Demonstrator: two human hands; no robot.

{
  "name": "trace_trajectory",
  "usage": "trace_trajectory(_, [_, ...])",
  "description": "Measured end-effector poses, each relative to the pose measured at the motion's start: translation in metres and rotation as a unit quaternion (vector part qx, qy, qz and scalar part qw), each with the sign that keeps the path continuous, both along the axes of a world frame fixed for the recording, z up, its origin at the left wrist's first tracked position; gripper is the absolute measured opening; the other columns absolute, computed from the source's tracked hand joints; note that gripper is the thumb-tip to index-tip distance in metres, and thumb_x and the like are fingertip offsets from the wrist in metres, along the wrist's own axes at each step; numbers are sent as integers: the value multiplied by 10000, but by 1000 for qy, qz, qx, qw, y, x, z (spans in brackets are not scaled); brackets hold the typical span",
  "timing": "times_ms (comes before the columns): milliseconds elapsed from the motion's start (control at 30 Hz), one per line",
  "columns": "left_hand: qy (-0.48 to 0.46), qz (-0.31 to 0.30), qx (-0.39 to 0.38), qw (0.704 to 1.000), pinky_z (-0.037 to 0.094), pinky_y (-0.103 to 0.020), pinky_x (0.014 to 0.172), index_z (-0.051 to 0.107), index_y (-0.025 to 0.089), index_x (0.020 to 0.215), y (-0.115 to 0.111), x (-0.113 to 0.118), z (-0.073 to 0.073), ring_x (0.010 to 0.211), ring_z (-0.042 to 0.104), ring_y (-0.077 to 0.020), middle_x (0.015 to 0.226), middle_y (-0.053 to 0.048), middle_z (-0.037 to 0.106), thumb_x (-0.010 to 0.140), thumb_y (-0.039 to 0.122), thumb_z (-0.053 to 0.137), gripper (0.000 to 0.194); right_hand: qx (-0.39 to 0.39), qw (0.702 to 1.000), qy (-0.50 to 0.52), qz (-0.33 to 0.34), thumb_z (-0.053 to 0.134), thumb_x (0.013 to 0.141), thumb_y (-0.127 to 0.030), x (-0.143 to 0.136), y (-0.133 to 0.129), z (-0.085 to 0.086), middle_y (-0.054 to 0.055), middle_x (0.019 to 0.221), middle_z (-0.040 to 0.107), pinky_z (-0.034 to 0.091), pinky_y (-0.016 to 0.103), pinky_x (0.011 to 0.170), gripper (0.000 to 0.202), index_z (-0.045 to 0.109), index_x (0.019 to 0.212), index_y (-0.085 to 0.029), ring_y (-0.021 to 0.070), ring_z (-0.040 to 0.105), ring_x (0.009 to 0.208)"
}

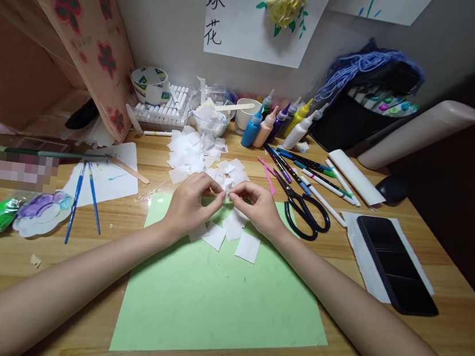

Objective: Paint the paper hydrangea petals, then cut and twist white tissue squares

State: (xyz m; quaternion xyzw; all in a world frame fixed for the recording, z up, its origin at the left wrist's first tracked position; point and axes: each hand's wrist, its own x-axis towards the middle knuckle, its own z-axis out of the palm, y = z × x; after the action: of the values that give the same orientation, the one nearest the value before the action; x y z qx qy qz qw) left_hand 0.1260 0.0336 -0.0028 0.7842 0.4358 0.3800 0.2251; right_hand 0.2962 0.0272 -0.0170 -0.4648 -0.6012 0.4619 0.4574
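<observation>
My left hand (194, 204) and my right hand (259, 206) meet above the far part of a green sheet (223, 297), thumbs and forefingers pinched together. Between their fingertips shows a small bit of white paper (228, 190), held by both. Several white paper squares (248, 247) lie on the green sheet just below my hands. Beyond my fingers is a heap of white paper pieces (189, 152) on the wooden table.
Black scissors (302, 212) and several pens (328, 180) lie right of my hands, with a phone (395, 264) farther right. Paint bottles (266, 128) stand at the back. Brushes (77, 199) and a palette (42, 215) are at the left.
</observation>
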Motion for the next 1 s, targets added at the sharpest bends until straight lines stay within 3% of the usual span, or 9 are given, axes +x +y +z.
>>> trace_trajectory(333, [23,-11,43,999,416,-289,667,543,186,793,-2,2,-1,773,522,-156,779,-17,577,775,214,587,55,-4,1000,-5,2,622,743,-250,-1,-1,2,3,672,583,401,273,608,93,607,698,-170,123,515,639])
trace_trajectory(633, [54,-7,21,998,395,-276,637,524,185,745,-3,2,3,704,496,-144,743,-7,571,750,161,564,47,1,1000,-21,11,639,718,-268,-1,-2,1,-1,650,549,371,267,577,127,587,673,-161,116,469,606])
trace_trajectory(833, [47,-2,9,999,390,-274,627,510,187,724,-3,2,3,697,493,-145,734,-4,565,739,158,553,55,28,999,-39,-4,616,729,-257,-2,-4,2,1,648,550,378,269,584,124,561,660,-171,121,466,606])
trace_trajectory(1000, [52,-23,-8,998,390,-280,620,524,187,712,-2,2,3,687,505,-148,723,-8,581,760,202,543,54,114,984,-134,-11,580,736,-164,-5,-9,7,3,655,529,367,275,586,96,537,652,-185,131,456,623])
